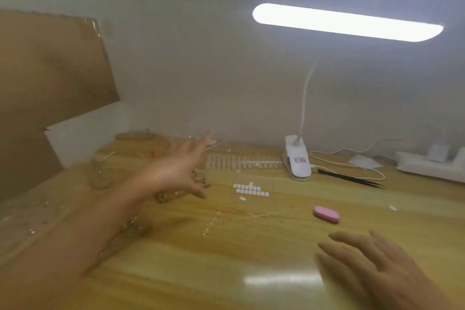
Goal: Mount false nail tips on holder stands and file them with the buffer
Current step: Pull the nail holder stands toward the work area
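Mounting looks barely begun: the nail tips (250, 190) lie in loose rows mid-tabletop (226, 246), the pink buffer (326, 214) sits untouched to their right, the empty, spread left hand (176, 168) reaches over blurred holder stands (201, 180), and the right hand (372, 259) hovers flat and empty, near right.

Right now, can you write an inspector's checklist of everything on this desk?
Surface: wooden table, glossy, reflecting the lamp.
Job's things: white nail tips in rows mid-table; pink buffer to their right, untouched; holder stands by the left hand, blurred.
Clutter: black tweezers; glass jar.
Hands: left hand open, stretched over the stands; right hand open, near the front edge.
Cables: white cable loops beside the lamp; power strip at right.
Surroundings: pale wall; cardboard sheet on the left.
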